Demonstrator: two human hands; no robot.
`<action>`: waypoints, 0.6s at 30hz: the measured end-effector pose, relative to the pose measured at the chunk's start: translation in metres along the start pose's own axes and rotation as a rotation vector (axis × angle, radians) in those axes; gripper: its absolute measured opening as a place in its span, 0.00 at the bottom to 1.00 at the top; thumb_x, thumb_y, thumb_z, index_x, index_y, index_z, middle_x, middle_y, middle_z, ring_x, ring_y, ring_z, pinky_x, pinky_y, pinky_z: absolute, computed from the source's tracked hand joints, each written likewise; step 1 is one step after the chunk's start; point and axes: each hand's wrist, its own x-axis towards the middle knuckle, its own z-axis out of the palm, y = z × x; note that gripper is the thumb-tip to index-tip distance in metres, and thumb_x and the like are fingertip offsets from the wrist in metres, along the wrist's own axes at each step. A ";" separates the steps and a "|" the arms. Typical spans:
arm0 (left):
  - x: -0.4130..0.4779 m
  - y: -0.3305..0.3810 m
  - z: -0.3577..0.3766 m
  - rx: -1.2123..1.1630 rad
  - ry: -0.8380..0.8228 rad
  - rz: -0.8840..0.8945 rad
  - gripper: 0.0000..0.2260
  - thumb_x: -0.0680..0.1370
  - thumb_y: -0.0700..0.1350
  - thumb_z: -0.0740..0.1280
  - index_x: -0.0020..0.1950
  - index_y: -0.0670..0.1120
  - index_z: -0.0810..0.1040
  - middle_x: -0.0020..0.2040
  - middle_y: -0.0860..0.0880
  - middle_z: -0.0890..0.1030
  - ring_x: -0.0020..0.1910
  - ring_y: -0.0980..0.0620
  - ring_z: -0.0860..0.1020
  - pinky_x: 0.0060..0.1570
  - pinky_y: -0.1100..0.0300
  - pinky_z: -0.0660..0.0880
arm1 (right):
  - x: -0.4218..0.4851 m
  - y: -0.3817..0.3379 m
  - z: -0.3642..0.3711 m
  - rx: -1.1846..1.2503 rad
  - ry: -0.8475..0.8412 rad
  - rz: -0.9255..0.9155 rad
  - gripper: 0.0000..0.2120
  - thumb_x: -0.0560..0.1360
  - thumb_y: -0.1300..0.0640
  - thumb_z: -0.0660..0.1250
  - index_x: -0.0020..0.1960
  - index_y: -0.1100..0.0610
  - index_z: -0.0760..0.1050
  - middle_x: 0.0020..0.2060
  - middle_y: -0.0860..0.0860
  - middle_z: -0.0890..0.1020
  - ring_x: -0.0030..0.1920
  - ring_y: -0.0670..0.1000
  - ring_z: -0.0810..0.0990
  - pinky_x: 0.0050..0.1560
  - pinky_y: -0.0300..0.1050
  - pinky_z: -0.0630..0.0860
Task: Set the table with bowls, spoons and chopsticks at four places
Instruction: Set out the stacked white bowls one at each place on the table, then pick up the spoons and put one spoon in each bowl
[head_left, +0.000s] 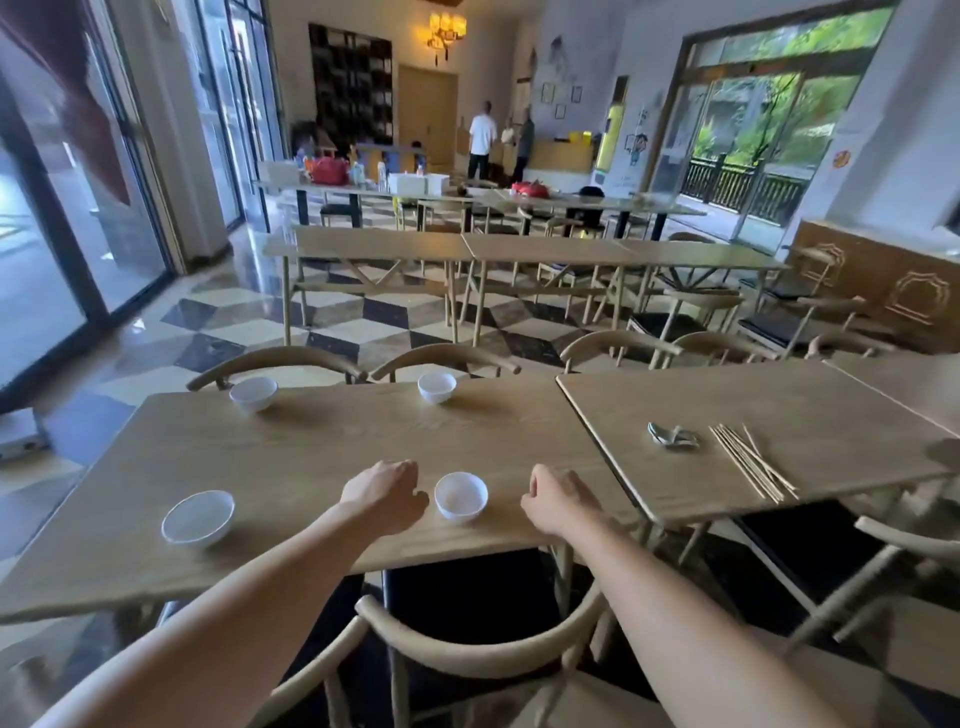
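Note:
Several white bowls stand on the wooden table (322, 447): a near-left bowl (197, 518), a near-middle bowl (461, 495), a far-left bowl (253, 394) and a far-right bowl (437, 387). My left hand (387, 493) hovers just left of the near-middle bowl with fingers loosely curled and holds nothing. My right hand (558, 499) hangs a little to the right of that bowl, also loosely curled and holding nothing. On the adjoining table (779, 405) to the right lie a small pile of metal spoons (671, 435) and a bundle of chopsticks (750, 460).
Curved wooden chairs stand along the far edge (280, 364) and one chair (467, 644) sits right below me at the near edge. More tables and chairs fill the room behind. People stand far back by a counter.

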 end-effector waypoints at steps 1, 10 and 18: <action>-0.002 0.012 -0.001 0.001 -0.001 0.005 0.13 0.75 0.56 0.62 0.54 0.51 0.76 0.52 0.50 0.80 0.48 0.46 0.79 0.35 0.58 0.68 | -0.004 0.008 -0.005 -0.006 0.015 0.003 0.10 0.75 0.51 0.60 0.52 0.56 0.73 0.53 0.55 0.79 0.51 0.58 0.79 0.44 0.44 0.72; 0.004 0.110 0.004 0.100 -0.080 0.128 0.12 0.75 0.53 0.61 0.53 0.49 0.77 0.53 0.47 0.80 0.48 0.43 0.80 0.38 0.58 0.71 | -0.013 0.081 -0.025 -0.024 0.112 0.032 0.08 0.75 0.49 0.61 0.49 0.53 0.73 0.52 0.53 0.80 0.52 0.56 0.80 0.44 0.44 0.72; 0.059 0.211 0.048 0.109 -0.140 0.247 0.14 0.75 0.55 0.62 0.56 0.50 0.78 0.55 0.47 0.81 0.53 0.43 0.81 0.39 0.57 0.72 | 0.023 0.170 -0.041 0.003 0.074 0.112 0.06 0.76 0.51 0.61 0.49 0.52 0.72 0.52 0.53 0.80 0.53 0.57 0.80 0.49 0.46 0.75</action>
